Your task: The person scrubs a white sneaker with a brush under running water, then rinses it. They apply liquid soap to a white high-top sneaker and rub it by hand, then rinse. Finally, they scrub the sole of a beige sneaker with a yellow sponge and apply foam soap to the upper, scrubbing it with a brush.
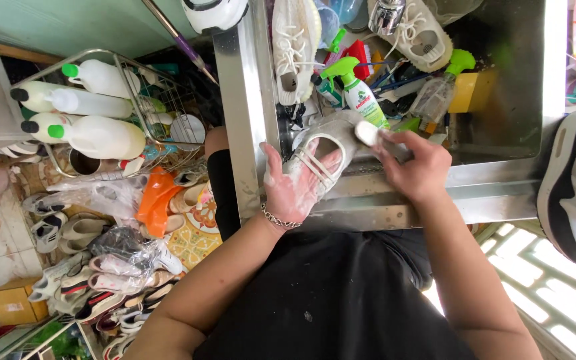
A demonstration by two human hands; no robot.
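my left hand (293, 190) is soapy and wrapped round a pale grey sneaker (325, 143), thumb and fingers closed on its side, propping it on the front edge of the steel sink (501, 180). my right hand (416, 167) is closed on a small white brush (368, 133), bristles pressed to the shoe's upper near the heel. i think scrubbing well here means short firm strokes along the weave, with my left hand bracing hard so the shoe doesn't slip off the wet rim, and turning it bit by bit to reach each panel. just behind the shoe stands a green-topped spray bottle (358, 90), and two more white sneakers (295, 40) lie in the crowded basin. to my left a wire rack (135, 73) holds white jugs (98, 137).
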